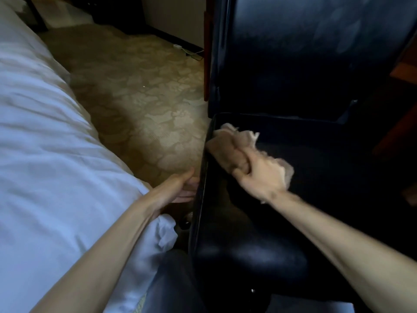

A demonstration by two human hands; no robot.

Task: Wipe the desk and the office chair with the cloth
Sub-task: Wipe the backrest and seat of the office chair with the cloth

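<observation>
Two bare forearms enter from the lower edge, nearest the lens, one on each side of the chair's left rim.

Bed (pixel 45 143): white bedding fills the left side of the view, and a crumpled corner hangs down beside the left forearm.

Office chair (pixel 248 256): black, glossy upholstery, occupying the centre and right. The seat runs from the lower edge up to the upright backrest (pixel 293 53). One castor (pixel 185 225) shows below the seat's left rim, partly hidden.

Carpet (pixel 140 98): beige with a pale pattern, lying between bed and chair. A cable (pixel 191 54) lies on it near the far wall.

Wooden furniture (pixel 404 71): a reddish-brown surface at the right edge, behind the chair. Whether this is the desk cannot be told.

Cloth (pixel 230 150): beige, bunched, resting on the rear left part of the seat, close to the junction with the backrest. Loose ends stick out past the hand on the far side and the right.

Right hand (pixel 259 175): fingers curled round the cloth, gripping it and holding it against the seat surface. The outline is motion-blurred.

Left hand (pixel 180 186): placed at the outer side of the seat's left rim, thumb uppermost, fingers extended rather than curled. The fingertips are hidden behind the rim. It holds nothing.
</observation>
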